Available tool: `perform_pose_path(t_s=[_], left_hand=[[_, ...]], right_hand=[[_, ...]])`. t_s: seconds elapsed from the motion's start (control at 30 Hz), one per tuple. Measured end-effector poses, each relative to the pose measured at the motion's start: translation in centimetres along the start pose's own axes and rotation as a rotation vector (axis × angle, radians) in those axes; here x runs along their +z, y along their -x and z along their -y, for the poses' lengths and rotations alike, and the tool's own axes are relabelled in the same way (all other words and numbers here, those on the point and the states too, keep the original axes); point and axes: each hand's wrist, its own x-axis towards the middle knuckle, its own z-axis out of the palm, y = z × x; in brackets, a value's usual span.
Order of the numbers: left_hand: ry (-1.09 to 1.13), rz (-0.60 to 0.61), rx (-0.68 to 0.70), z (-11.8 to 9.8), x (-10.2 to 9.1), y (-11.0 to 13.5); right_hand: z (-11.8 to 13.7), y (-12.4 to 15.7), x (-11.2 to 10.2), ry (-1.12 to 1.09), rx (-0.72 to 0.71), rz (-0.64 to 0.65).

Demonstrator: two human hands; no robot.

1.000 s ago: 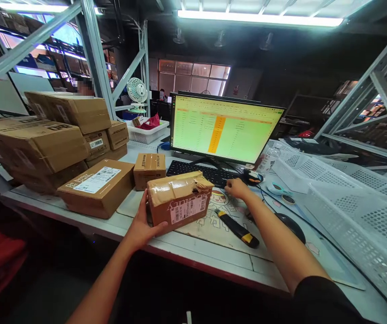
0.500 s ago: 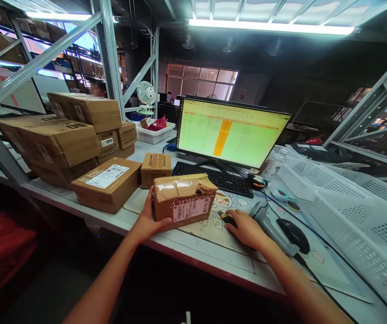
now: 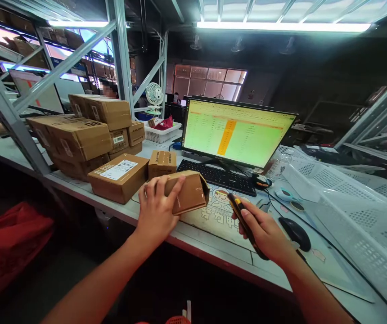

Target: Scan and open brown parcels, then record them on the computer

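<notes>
My left hand [image 3: 158, 204] is wrapped over the left end of a brown cardboard box [image 3: 191, 193], which is tilted on the desk mat [image 3: 218, 216] with a torn, gaping right end. In my right hand [image 3: 261, 222] is a black and yellow utility knife [image 3: 244, 220], held above the mat to the right of the box; whether its blade is out I cannot tell. A smaller carton [image 3: 162, 163] and a labelled carton [image 3: 119, 177] stand just left of the box. The scanner seen earlier is mostly hidden behind my right hand.
A monitor [image 3: 237, 130] and keyboard [image 3: 218, 176] stand behind the box. Stacked cartons [image 3: 82, 139] fill the left side by a metal post [image 3: 28, 121]. A black mouse [image 3: 294, 233], cables and white plastic baskets [image 3: 355, 216] lie to the right.
My right hand has lifted the utility knife off the mat. My left hand has shifted over the box's top, and the box has been turned so its label no longer shows.
</notes>
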Motion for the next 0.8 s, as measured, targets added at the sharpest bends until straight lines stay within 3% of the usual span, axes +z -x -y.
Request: perform_pose_path(t_s=[0.1, 0.23, 0.33, 0.43, 0.63, 0.8], left_hand=[[-0.056, 0.074, 0.074, -1.6, 0.2, -0.6], [-0.058, 0.107, 0.112, -2.6, 1.0, -0.3], [-0.033, 0.088, 0.12, -2.7, 1.3, 0.1], [0.009, 0.027, 0.115, -1.6, 1.3, 0.1], [0.337, -0.035, 0.029, 4.1, 0.5, 0.3], [0.696, 0.082, -0.045, 6.0, 1.3, 2.3]], right_hand=[[1.7, 0.9, 1.4, -0.025, -0.023, 0.019], [2.1, 0.6, 3.0, -0.024, 0.001, -0.027], [1.7, 0.2, 3.9, 0.012, 0.003, -0.043], [1.3, 0.4, 4.1, 0.004, -0.026, 0.024], [2.1, -0.3, 0.2, 0.088, -0.163, 0.103], [5.0, -2.8, -2.7, 0.324, -0.385, 0.233]])
